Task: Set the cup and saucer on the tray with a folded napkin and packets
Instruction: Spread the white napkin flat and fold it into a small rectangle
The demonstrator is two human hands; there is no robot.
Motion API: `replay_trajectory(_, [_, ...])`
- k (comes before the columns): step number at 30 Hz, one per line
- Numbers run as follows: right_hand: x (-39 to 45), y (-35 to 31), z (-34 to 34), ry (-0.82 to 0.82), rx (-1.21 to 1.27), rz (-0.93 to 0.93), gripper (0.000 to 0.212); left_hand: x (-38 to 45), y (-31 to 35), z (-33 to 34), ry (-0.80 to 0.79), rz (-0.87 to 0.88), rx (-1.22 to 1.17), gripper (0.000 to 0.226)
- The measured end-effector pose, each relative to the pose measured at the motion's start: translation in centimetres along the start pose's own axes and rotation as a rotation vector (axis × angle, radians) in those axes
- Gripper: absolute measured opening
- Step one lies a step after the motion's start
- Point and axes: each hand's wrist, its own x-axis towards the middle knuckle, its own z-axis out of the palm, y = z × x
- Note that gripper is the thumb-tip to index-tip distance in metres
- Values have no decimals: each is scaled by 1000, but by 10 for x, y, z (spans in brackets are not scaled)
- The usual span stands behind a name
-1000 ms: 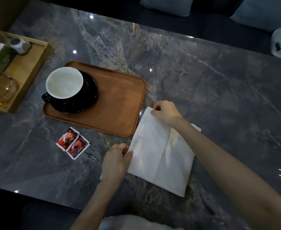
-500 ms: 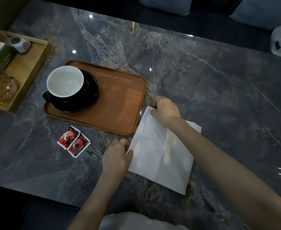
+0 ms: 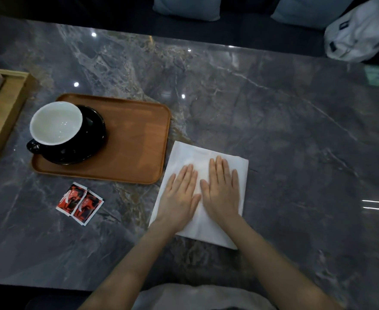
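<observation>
Napkin (image 3: 208,153): white, flat on marble table (image 3: 273,108), just right of tray (image 3: 139,135); left hand (image 3: 179,195) and right hand (image 3: 222,191) spread flat on top, gripping nothing. Advice: press crease from centre outward, keep edges aligned, avoid dragging paper

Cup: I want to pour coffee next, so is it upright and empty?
Upright and empty: the cup stands on its saucer, mouth up, its white inside bare.
</observation>
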Motion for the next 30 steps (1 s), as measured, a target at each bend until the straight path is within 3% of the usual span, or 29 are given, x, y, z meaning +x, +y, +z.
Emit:
replay_trajectory(9, [3,57,-17,-90,-105,108,78,-1,-1,2,-7,-13,14,58])
replay_trajectory(14, [-26,7,-17,9,-5,163,70,0,2,3,28,-23,17,54])
replay_trajectory(19, [-61,-42,-4,-111,53,43,70,-2,-1,8,28,28,89,50])
replay_trajectory(30, [-71,33,-1,-134,-36,65,72,-12,12,5,45,-83,11,55])
